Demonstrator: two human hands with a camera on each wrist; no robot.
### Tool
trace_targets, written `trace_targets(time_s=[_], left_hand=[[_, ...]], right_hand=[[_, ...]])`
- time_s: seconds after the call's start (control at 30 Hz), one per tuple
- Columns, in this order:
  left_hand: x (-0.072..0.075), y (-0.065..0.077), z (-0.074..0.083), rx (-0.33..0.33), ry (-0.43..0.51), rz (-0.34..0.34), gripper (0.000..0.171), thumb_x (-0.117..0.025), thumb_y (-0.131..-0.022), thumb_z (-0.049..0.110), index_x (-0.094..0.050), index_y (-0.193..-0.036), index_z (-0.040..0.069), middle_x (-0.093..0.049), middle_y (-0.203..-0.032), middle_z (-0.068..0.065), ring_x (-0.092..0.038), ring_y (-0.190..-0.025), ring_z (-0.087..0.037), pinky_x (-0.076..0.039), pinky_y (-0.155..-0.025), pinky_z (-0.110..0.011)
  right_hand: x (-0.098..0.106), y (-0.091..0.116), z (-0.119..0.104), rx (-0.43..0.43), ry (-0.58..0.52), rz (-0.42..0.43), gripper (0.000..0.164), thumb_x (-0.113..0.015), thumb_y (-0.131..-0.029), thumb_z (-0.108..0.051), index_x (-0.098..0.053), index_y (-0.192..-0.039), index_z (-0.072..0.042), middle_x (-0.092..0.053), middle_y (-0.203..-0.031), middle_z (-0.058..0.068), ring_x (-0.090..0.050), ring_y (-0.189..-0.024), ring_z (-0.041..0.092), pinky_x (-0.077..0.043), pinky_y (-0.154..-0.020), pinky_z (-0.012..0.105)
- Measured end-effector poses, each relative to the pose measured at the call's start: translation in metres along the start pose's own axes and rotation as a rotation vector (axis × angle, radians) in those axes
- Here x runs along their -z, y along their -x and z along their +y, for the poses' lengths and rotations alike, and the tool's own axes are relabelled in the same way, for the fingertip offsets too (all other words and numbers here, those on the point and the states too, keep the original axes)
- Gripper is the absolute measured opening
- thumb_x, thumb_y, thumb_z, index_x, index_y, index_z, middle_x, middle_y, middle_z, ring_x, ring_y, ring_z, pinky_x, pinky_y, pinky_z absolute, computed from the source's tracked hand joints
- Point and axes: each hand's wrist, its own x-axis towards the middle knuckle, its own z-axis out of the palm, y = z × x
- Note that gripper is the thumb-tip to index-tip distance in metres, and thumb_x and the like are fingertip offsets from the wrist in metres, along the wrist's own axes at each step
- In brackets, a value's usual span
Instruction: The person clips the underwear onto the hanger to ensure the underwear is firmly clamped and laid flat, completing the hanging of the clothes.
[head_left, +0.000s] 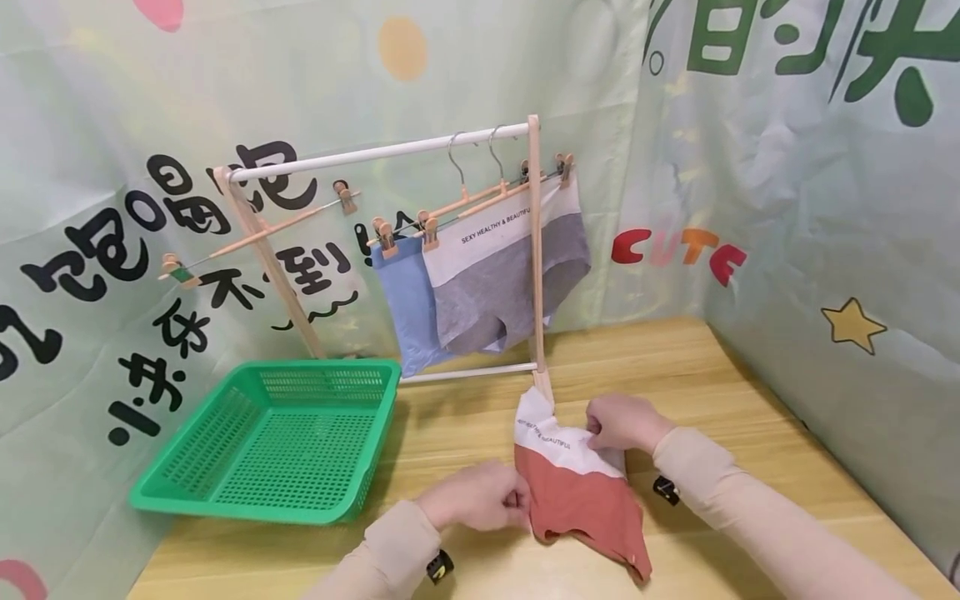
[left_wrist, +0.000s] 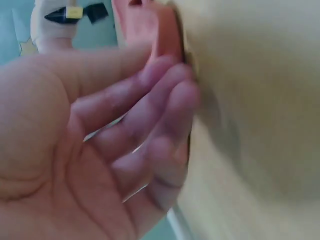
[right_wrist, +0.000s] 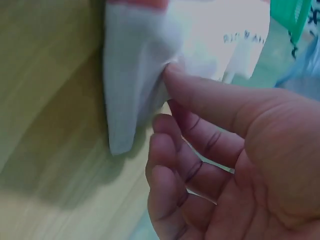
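A pair of red underpants point(head_left: 581, 492) with a white printed waistband is held just over the front of the table. My right hand point(head_left: 626, 423) pinches the white waistband point(right_wrist: 195, 40) between thumb and forefinger, its other fingers loosely curled below. At the left side of the red cloth, my left hand point(head_left: 483, 497) pinches the edge. In the left wrist view a fold of red fabric point(left_wrist: 167, 32) comes out between the left fingertips point(left_wrist: 182, 95). The lower end of the underpants hangs toward the near side.
A green plastic basket point(head_left: 345, 508) stands on the left. Behind, a rack with a white rail point(head_left: 375, 153) carries hangers with grey-and-white underpants point(head_left: 487, 292) and a blue garment point(head_left: 408, 292). A clip hanger point(head_left: 277, 225) without a garment hangs at its left. Printed cloth walls point(head_left: 825, 250) enclose the table.
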Motion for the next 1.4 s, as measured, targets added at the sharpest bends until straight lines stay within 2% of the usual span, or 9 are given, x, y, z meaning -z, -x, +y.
trace_targets(time_s=[0.17,0.27,0.47,0.53,0.63,0.73,0.93,1.23,1.4], left_hand=[[0.024,-0.025,-0.018,0.127,-0.041,0.213,0.006,-0.076,-0.096,0.01,-0.076,-0.091,0.013,-0.07,-0.082,0.005,-0.062,-0.075,-0.01,-0.054,-0.072,-0.027],[0.038,-0.047,-0.03,0.17,-0.1,0.275,0.009,-0.074,-0.096,0.008,-0.076,-0.104,0.01,-0.077,-0.098,-0.005,-0.072,-0.088,-0.022,-0.059,-0.079,-0.037],[0.043,-0.084,-0.043,0.151,-0.224,0.278,0.035,-0.063,-0.102,0.005,-0.07,-0.133,0.018,-0.078,-0.124,-0.01,-0.076,-0.111,-0.032,-0.063,-0.087,-0.048],[0.04,-0.092,-0.046,0.149,-0.268,0.255,0.037,-0.062,-0.101,0.004,-0.071,-0.131,0.022,-0.078,-0.121,-0.009,-0.076,-0.11,-0.03,-0.063,-0.084,-0.046],[0.034,-0.098,-0.053,0.147,-0.302,0.228,0.026,-0.067,-0.098,0.003,-0.076,-0.114,0.02,-0.077,-0.107,-0.007,-0.074,-0.1,-0.025,-0.061,-0.075,-0.04],[0.03,-0.097,-0.06,0.133,-0.305,0.229,0.011,-0.073,-0.097,0.006,-0.073,-0.091,0.016,-0.068,-0.091,-0.003,-0.066,-0.087,-0.02,-0.055,-0.067,-0.035],[0.028,-0.089,-0.071,0.086,-0.263,0.283,0.024,-0.075,-0.093,0.007,-0.06,-0.076,0.014,-0.053,-0.076,0.001,-0.057,-0.076,-0.017,-0.049,-0.066,-0.033],[0.045,-0.041,-0.061,0.12,-0.205,0.399,0.039,-0.081,-0.082,0.014,-0.046,-0.066,0.019,-0.042,-0.066,0.007,-0.042,-0.062,-0.011,-0.035,-0.058,-0.027],[0.05,-0.02,-0.047,0.112,-0.192,0.377,0.03,-0.081,-0.083,0.016,-0.054,-0.071,0.017,-0.051,-0.07,0.005,-0.049,-0.064,-0.013,-0.04,-0.056,-0.03]], right_hand=[[0.007,0.005,0.016,-0.04,-0.045,-0.055,0.027,-0.09,-0.085,-0.029,-0.067,-0.075,-0.019,-0.063,-0.077,-0.007,-0.055,-0.072,0.012,-0.044,-0.064,0.031],[0.009,0.01,0.018,-0.054,-0.067,-0.088,0.03,-0.092,-0.083,-0.033,-0.067,-0.075,-0.019,-0.063,-0.077,-0.006,-0.054,-0.072,0.012,-0.043,-0.064,0.03],[0.011,0.016,0.019,-0.077,-0.041,-0.111,0.034,-0.094,-0.08,-0.034,-0.066,-0.084,-0.016,-0.063,-0.085,-0.003,-0.054,-0.078,0.016,-0.044,-0.068,0.033],[0.012,0.018,0.019,-0.093,-0.037,-0.121,0.035,-0.094,-0.08,-0.034,-0.065,-0.085,-0.015,-0.063,-0.085,-0.002,-0.054,-0.078,0.016,-0.044,-0.069,0.034],[0.013,0.021,0.021,-0.102,-0.034,-0.14,0.034,-0.094,-0.081,-0.034,-0.065,-0.083,-0.015,-0.063,-0.082,-0.003,-0.053,-0.076,0.016,-0.045,-0.069,0.032],[0.014,0.024,0.024,-0.091,-0.05,-0.155,0.033,-0.094,-0.081,-0.031,-0.065,-0.078,-0.015,-0.061,-0.077,-0.004,-0.052,-0.073,0.014,-0.043,-0.066,0.029],[0.016,0.026,0.034,-0.04,-0.118,-0.177,0.031,-0.09,-0.084,-0.02,-0.061,-0.073,-0.014,-0.058,-0.07,-0.005,-0.051,-0.066,0.011,-0.041,-0.064,0.026],[0.042,0.023,0.051,0.063,-0.242,-0.074,0.028,-0.081,-0.089,-0.014,-0.056,-0.077,-0.012,-0.047,-0.069,-0.006,-0.044,-0.064,0.01,-0.038,-0.063,0.027],[0.05,0.022,0.051,0.106,-0.25,-0.02,0.028,-0.081,-0.089,-0.012,-0.056,-0.078,-0.013,-0.045,-0.068,-0.007,-0.044,-0.065,0.009,-0.037,-0.065,0.026]])
